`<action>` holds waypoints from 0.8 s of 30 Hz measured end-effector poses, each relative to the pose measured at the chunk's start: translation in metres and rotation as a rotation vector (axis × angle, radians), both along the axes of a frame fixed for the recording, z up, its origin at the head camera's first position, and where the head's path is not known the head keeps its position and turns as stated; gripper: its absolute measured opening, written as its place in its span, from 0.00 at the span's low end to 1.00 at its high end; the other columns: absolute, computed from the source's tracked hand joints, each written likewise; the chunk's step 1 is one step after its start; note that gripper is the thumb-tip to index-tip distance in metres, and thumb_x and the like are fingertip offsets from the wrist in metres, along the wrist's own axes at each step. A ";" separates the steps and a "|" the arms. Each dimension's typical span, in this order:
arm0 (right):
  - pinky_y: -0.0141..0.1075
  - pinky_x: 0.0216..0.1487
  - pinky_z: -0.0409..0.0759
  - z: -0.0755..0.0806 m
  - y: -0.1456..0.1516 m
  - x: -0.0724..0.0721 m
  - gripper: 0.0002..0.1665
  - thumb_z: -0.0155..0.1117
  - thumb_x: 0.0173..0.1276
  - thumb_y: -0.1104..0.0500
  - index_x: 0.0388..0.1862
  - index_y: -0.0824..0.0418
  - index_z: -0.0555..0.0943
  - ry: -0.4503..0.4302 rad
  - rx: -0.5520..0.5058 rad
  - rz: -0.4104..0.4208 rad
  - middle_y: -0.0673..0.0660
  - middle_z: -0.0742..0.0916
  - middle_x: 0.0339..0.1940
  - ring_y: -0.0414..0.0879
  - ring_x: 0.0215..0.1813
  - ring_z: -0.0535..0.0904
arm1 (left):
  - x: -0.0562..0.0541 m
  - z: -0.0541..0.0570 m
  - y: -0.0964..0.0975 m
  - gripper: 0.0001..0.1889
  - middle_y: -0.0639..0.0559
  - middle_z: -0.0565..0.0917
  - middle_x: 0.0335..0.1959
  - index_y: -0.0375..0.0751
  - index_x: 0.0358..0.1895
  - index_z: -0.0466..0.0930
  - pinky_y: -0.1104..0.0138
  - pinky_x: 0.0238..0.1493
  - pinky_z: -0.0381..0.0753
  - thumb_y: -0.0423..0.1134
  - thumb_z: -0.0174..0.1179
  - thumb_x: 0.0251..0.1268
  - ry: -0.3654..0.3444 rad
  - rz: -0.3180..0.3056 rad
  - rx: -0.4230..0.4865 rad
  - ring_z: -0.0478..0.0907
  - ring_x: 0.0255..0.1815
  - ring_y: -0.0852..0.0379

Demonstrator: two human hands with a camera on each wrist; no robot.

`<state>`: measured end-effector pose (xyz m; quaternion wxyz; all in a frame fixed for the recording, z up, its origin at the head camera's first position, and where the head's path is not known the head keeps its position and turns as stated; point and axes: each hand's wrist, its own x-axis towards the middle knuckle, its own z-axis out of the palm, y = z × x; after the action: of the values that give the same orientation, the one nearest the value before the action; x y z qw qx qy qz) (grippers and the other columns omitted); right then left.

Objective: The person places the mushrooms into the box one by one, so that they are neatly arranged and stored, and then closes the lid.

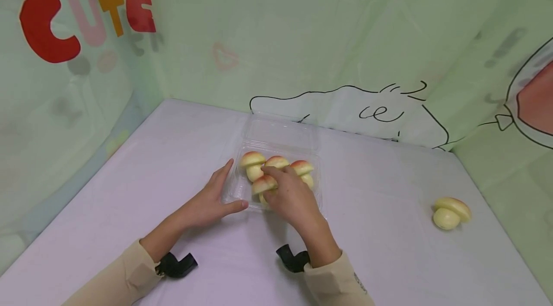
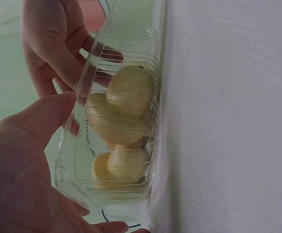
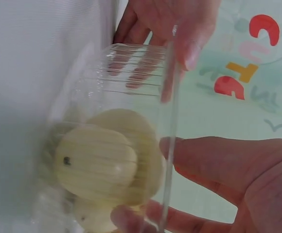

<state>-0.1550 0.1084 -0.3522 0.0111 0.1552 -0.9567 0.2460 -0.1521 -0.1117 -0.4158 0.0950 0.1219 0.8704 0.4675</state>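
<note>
An open clear plastic box (image 1: 231, 195) holds several toy mushrooms (image 1: 252, 158) with pale stems and reddish-yellow caps. My right hand (image 1: 291, 195) reaches over the front rim and grips the nearest toy mushroom (image 1: 263, 184), index finger above the cap and thumb low beside it. Seen through the wall in the right wrist view, that mushroom's stem (image 3: 99, 155) faces the front. At the front left corner, my left hand (image 1: 211, 205) rests against the box, thumb and fingers spread straight along two sides. The left thumb lies at the rim in the left wrist view.
The box's clear lid (image 1: 281, 133) is folded back behind it. One more toy mushroom (image 1: 451, 212) lies on its side at the right of the white tabletop (image 1: 380, 229). Printed curtains (image 1: 302, 32) stand along the back and sides. Black wrist mounts (image 1: 177, 265) jut from both sleeves.
</note>
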 end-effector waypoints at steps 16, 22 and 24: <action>0.55 0.53 0.82 0.017 0.010 0.004 0.30 0.73 0.67 0.56 0.68 0.51 0.80 0.002 -0.075 -0.086 0.63 0.81 0.63 0.61 0.58 0.82 | 0.001 0.003 0.000 0.60 0.34 0.43 0.85 0.47 0.86 0.33 0.36 0.79 0.51 0.59 0.67 0.64 0.005 -0.011 -0.016 0.45 0.85 0.34; 0.56 0.58 0.79 0.025 0.019 0.003 0.32 0.72 0.68 0.55 0.70 0.53 0.79 0.001 -0.110 -0.114 0.63 0.80 0.65 0.61 0.64 0.78 | -0.001 0.000 0.000 0.60 0.35 0.43 0.85 0.48 0.86 0.32 0.37 0.80 0.51 0.60 0.68 0.64 0.012 -0.007 -0.023 0.44 0.85 0.36; 0.56 0.60 0.78 0.027 0.021 0.003 0.32 0.71 0.68 0.55 0.72 0.53 0.78 -0.006 -0.117 -0.125 0.63 0.79 0.67 0.61 0.65 0.77 | -0.002 -0.001 0.000 0.61 0.36 0.43 0.85 0.48 0.86 0.32 0.38 0.80 0.50 0.60 0.68 0.63 0.011 -0.005 -0.023 0.44 0.85 0.36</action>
<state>-0.1516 0.1291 -0.3248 0.0325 0.0933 -0.9486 0.3006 -0.1537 -0.1116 -0.4167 0.0928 0.1255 0.8760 0.4564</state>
